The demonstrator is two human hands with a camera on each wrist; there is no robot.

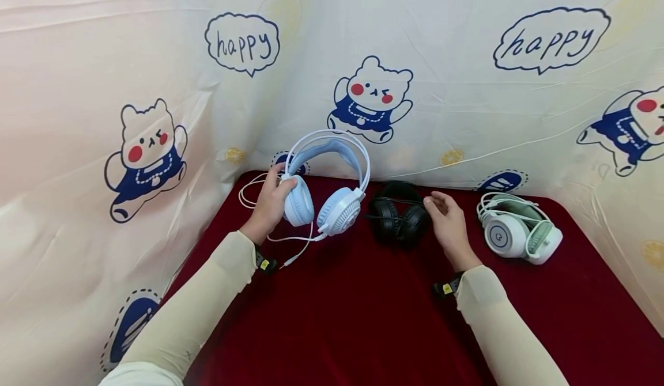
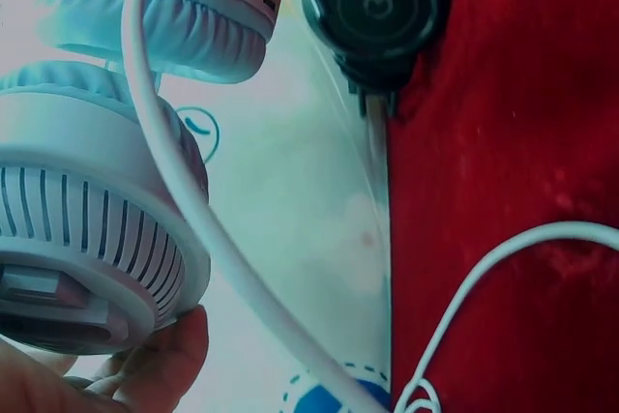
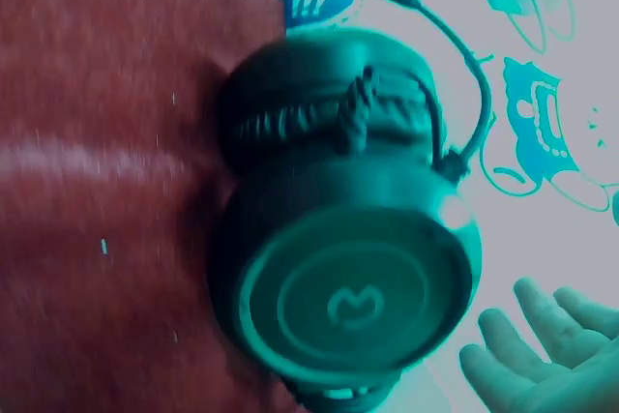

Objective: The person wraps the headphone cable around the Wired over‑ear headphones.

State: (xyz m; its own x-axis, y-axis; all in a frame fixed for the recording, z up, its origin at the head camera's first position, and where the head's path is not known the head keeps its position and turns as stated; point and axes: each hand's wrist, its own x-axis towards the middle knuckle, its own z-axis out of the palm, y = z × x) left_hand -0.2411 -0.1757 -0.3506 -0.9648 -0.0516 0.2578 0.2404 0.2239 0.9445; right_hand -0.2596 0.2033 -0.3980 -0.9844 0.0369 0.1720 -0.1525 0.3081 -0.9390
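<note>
White headphones with pale blue padding [image 1: 339, 210] are held up over the back left of the table, headband upward. My left hand [image 1: 270, 201] grips their left ear cup, thumb on the near side. In the left wrist view, fingers [image 2: 179, 360] curl beneath the slotted white cup [image 2: 87, 157]. A black headset [image 1: 396, 216] lies on the table to the right; its microphone boom [image 3: 474, 65] shows in the right wrist view. Beside its right ear cup is my right hand [image 1: 450, 227], with loosely extended fingers [image 3: 498, 336] and nothing in them.
White headphones with green padding [image 1: 519, 230] lie folded at the table's right, their cable bundled on top. A dark red cloth [image 1: 353, 311] covers the table. Printed curtains [image 1: 446, 98] hang behind it and along the sides. The held headphones' white cable [image 1: 295, 256] trails below them.
</note>
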